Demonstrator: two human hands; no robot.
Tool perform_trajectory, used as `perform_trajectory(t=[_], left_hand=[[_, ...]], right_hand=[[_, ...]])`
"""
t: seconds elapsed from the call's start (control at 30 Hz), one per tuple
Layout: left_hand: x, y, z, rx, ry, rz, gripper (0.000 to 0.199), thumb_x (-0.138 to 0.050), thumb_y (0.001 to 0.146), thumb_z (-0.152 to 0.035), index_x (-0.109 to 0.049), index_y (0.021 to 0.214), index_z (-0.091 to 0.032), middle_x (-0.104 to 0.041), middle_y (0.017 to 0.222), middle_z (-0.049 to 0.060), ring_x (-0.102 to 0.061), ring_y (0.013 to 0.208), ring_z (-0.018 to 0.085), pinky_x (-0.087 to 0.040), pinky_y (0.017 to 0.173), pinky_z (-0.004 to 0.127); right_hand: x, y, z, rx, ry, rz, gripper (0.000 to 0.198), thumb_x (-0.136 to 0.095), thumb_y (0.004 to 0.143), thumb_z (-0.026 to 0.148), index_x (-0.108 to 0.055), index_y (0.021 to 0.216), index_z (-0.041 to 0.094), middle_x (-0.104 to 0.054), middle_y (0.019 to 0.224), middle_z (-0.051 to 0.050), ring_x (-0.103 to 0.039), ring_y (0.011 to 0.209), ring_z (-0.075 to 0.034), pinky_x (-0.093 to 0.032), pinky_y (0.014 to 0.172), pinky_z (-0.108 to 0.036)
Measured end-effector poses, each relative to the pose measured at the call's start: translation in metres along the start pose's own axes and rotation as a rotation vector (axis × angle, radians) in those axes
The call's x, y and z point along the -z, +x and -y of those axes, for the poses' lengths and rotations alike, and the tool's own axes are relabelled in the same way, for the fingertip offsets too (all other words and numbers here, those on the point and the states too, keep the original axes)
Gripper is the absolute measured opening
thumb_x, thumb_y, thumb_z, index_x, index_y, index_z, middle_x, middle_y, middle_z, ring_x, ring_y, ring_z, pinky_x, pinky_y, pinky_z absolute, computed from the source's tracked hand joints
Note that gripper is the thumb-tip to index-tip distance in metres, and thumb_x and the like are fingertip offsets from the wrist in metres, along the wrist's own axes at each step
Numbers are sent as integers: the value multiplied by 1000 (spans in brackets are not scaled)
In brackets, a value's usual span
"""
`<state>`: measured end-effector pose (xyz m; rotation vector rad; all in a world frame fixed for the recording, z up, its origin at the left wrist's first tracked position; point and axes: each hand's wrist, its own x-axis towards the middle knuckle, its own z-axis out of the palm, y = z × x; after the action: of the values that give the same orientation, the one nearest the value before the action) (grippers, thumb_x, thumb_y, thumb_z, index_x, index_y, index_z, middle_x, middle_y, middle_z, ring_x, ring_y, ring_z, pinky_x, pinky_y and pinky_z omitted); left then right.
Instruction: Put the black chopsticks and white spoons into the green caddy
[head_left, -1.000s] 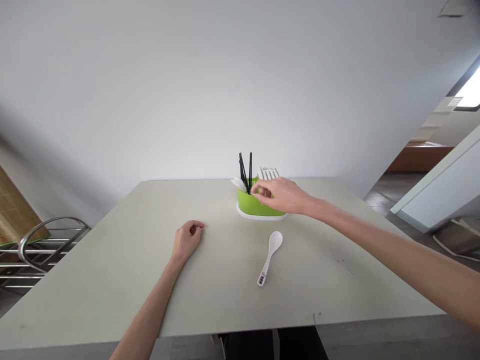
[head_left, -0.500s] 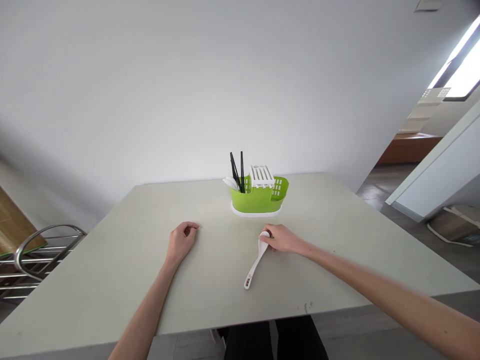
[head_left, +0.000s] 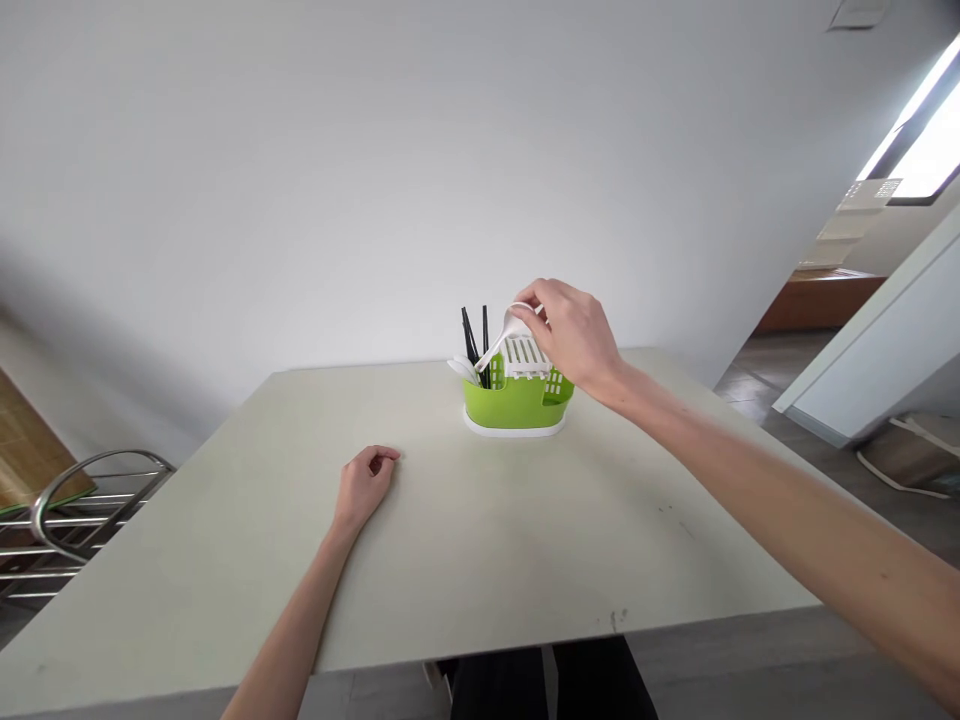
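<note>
My right hand [head_left: 574,335] pinches a white spoon [head_left: 510,328] by its bowl. The handle slants down to the left, its tip at the left part of a green utensil basket [head_left: 510,405], beside several black chopsticks [head_left: 486,335]. White spoons [head_left: 463,368] lean out over the basket's left rim. A slotted white rack [head_left: 526,356] spans the basket's middle, partly behind my right hand. On the table, left of the basket, my left hand [head_left: 365,483] rests with fingers curled and nothing seen in it.
The pale table [head_left: 450,560] reaches back to a plain wall [head_left: 375,180]. A metal rack [head_left: 97,505] with a wooden board [head_left: 34,450] stands beyond the left edge. My legs [head_left: 551,690] are below the front edge.
My right hand has lifted the spoon off the table and carried it forward and up to the basket. My left hand has stayed in place.
</note>
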<state>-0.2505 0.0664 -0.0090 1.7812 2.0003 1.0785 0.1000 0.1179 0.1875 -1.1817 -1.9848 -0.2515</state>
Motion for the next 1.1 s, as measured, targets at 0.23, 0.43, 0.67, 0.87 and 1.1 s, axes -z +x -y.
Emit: perform_trajectory(t=[0.23,0.43,0.67,0.87,1.1], left_hand=[[-1,0,2,-13,-26,-1,27,-52,82,-35,-76,87,-23,-73,77,2,-63,70,20,-51,72,32],[-4,0,4,-8,-41,0,27,-52,83,-32,-77,88,-23,-73,76,2,-63,70,20,-52,71,31],[-4,0,4,-4,-42,5,27,-51,82,-31,-76,89,-23,-73,78,2,-63,72,20,-51,72,31],[-2,-2,4,-4,-47,13,27,-51,84,-32,-76,89,-24,-73,80,2,-64,73,20,-52,72,31],[-3,-2,5,-1,-36,9,26,-52,83,-33,-76,89,-24,-74,80,2,-64,73,20,-52,72,31]], right_hand=[[-38,7,7,137,-380,221,29,-42,111,22,-70,111,17,-75,101,-13,-63,90,-24,-27,64,-34],[-60,0,13,237,-484,321,28,-55,93,-1,-70,111,14,-75,100,-15,-61,95,-27,-32,77,-36],[-76,-6,22,255,-539,395,41,-57,81,-9,-71,111,14,-77,105,-16,-63,102,-30,-33,85,-39],[-93,-15,19,294,-450,375,23,-52,102,13,-74,106,12,-77,105,-18,-63,103,-31,-35,90,-41],[-81,-30,4,312,-266,333,30,-57,105,37,-73,118,15,-77,113,-14,-60,114,-31,-34,105,-44]])
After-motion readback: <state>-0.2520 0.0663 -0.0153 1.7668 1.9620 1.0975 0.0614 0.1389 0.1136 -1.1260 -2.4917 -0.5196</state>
